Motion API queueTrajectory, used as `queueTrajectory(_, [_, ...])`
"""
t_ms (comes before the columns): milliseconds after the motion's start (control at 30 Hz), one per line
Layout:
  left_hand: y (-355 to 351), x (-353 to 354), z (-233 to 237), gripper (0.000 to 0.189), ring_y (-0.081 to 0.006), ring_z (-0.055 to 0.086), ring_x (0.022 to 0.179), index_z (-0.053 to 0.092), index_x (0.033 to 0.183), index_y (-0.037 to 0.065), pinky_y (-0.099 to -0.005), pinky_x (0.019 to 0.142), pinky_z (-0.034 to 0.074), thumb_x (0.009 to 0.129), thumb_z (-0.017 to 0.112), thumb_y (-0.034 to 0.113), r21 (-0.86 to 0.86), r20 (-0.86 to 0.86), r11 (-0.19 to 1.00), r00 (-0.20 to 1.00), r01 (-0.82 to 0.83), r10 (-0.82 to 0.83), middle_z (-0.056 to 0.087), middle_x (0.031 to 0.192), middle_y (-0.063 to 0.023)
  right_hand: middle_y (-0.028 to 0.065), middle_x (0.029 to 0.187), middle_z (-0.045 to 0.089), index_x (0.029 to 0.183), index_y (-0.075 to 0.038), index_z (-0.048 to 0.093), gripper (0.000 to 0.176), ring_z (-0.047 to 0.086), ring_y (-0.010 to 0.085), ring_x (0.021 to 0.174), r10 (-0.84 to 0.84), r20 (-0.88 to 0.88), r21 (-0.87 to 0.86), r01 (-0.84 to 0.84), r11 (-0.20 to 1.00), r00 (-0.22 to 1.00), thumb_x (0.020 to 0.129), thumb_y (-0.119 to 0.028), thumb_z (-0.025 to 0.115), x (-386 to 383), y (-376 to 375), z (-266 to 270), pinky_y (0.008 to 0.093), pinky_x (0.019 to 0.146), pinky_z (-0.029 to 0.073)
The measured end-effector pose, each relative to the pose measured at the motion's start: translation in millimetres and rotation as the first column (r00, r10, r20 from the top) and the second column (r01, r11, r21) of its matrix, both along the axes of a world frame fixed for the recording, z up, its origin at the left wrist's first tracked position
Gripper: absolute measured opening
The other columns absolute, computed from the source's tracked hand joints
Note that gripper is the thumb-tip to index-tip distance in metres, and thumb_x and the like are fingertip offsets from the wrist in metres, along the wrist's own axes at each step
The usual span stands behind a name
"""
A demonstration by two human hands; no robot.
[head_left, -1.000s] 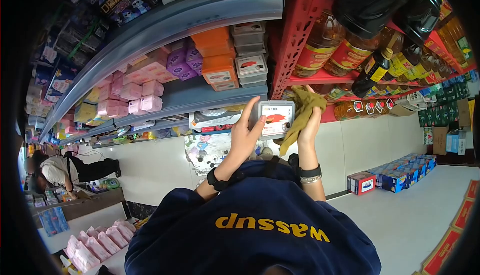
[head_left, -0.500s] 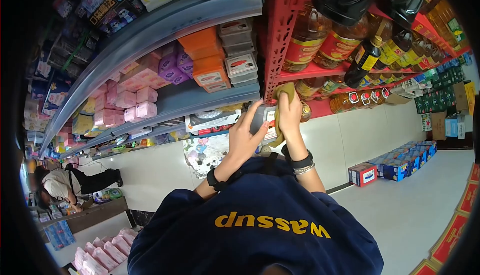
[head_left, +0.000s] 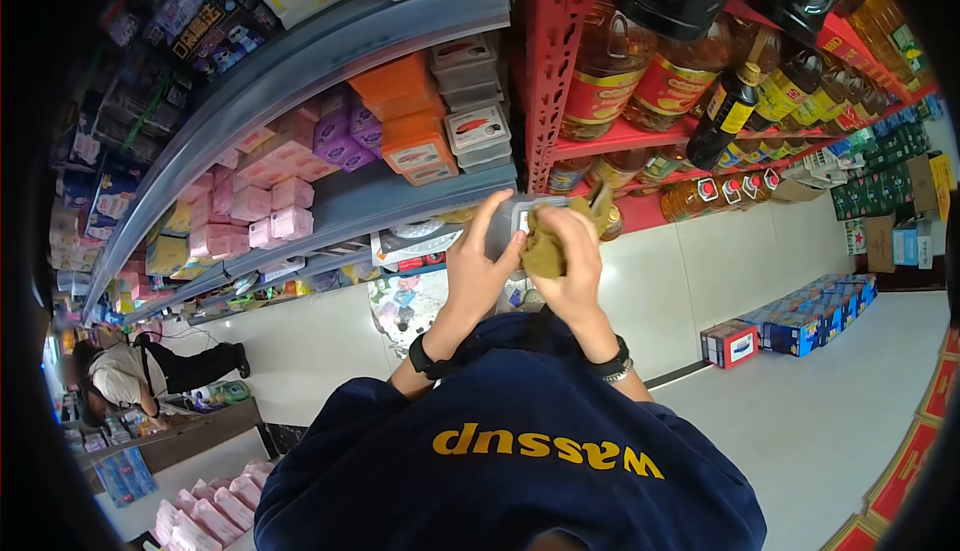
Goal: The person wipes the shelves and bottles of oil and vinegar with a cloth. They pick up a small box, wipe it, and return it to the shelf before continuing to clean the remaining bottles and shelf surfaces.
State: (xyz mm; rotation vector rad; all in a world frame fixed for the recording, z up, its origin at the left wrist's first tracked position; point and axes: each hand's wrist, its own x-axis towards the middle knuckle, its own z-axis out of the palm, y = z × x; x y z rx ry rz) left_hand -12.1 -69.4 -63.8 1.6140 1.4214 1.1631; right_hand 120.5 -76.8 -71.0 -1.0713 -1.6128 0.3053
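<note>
My left hand [head_left: 478,269] grips a small grey plastic box [head_left: 512,219], thumb on the near side and fingers along its left edge. My right hand [head_left: 574,269] is closed around an olive-green cloth [head_left: 543,251] and presses it against the box's lidded face. Much of the box, including most of its label, is hidden behind the cloth and fingers. Just beyond my hands, similar clear boxes with white labels [head_left: 478,131] are stacked on the grey shelf [head_left: 400,199], beside orange packs [head_left: 415,141].
A red perforated shelf post [head_left: 556,61] stands just beyond my hands. Right of it, red shelves hold large oil bottles [head_left: 607,76] and a dark sauce bottle [head_left: 725,116]. Blue cartons [head_left: 800,321] line the floor at right. Another person [head_left: 135,371] is at far left.
The cloth and my right hand have moved from the box's right side onto its face. My left hand still holds the box, now shifted slightly left.
</note>
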Motion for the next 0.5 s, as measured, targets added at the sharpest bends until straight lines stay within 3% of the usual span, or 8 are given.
queueTrajectory(33, [-1,0,0,0.043,-0.0261,0.06,0.094,0.049,0.119,0.01,-0.0318,0.078,0.046,0.077,0.061,0.014,0.001,-0.003,1.0,1.0,0.004,-0.004,0.059,0.106,-0.0154,0.0102,0.106,0.058,0.106,-0.005,0.056,0.049,0.052,0.0296,0.098,-0.023,0.055,0.072,0.019,0.997,0.998,0.059,-0.007,0.069,-3,2,-1,0.0374,0.085,0.039])
queueTrajectory(100, [0,-1,-1,0.044,-0.0283,0.059,0.098,0.049,0.119,0.01,-0.0327,0.08,0.046,0.077,0.061,0.013,-0.034,0.063,0.999,0.998,-0.019,0.021,0.058,0.108,-0.016,0.0101,0.106,0.058,0.105,-0.006,0.056,0.047,0.052,0.0288,0.099,0.008,0.059,0.068,-0.012,0.998,0.998,0.059,-0.007,0.068,-2,6,-7,0.0374,0.085,0.038])
queueTrajectory(233, [-3,-5,0,0.043,-0.0285,0.059,0.096,0.049,0.118,0.01,-0.0332,0.078,0.047,0.077,0.062,0.013,0.015,0.039,1.0,0.999,-0.023,0.022,0.058,0.107,-0.0167,0.0098,0.107,0.058,0.104,-0.006,0.057,0.047,0.052,0.0291,0.099,0.016,0.067,0.097,-0.023,0.995,0.998,0.058,-0.006,0.068,6,10,-19,0.0368,0.085,0.038])
queueTrajectory(300, [-6,-7,3,0.043,-0.0291,0.059,0.095,0.049,0.118,0.009,-0.0337,0.077,0.047,0.077,0.061,0.013,-0.137,0.122,0.99,0.991,-0.032,0.049,0.058,0.107,-0.0176,0.0101,0.107,0.058,0.103,-0.005,0.057,0.046,0.051,0.0298,0.1,-0.114,0.076,-0.005,0.114,0.993,0.991,0.058,-0.004,0.067,14,13,-27,0.037,0.085,0.038])
queueTrajectory(333, [-5,-8,5,0.043,-0.0291,0.059,0.095,0.049,0.118,0.009,-0.0337,0.077,0.047,0.077,0.061,0.013,-0.135,0.124,0.99,0.991,-0.035,0.051,0.058,0.107,-0.0176,0.0108,0.106,0.058,0.101,-0.004,0.057,0.044,0.051,0.0303,0.101,-0.113,0.059,-0.043,0.115,0.992,0.992,0.057,-0.001,0.065,17,15,-29,0.0374,0.087,0.038])
queueTrajectory(400, [-5,-9,7,0.044,-0.0294,0.06,0.095,0.049,0.118,0.008,-0.0339,0.077,0.047,0.076,0.062,0.013,0.025,-0.078,0.999,0.996,-0.031,0.033,0.058,0.106,-0.0182,0.0114,0.106,0.058,0.1,-0.003,0.058,0.042,0.051,0.0309,0.102,-0.108,0.032,-0.033,0.109,0.993,0.994,0.059,0.001,0.061,10,10,-28,0.0383,0.089,0.038])
queueTrajectory(500, [-3,-8,6,0.045,-0.03,0.059,0.096,0.049,0.12,0.009,-0.0339,0.078,0.047,0.076,0.062,0.013,0.084,-0.06,0.996,0.998,-0.018,0.023,0.057,0.107,-0.0186,0.0118,0.106,0.059,0.098,-0.002,0.058,0.039,0.051,0.0312,0.103,-0.091,-0.011,-0.003,0.091,0.996,0.996,0.06,0.005,0.058,-5,2,-16,0.0396,0.092,0.037])
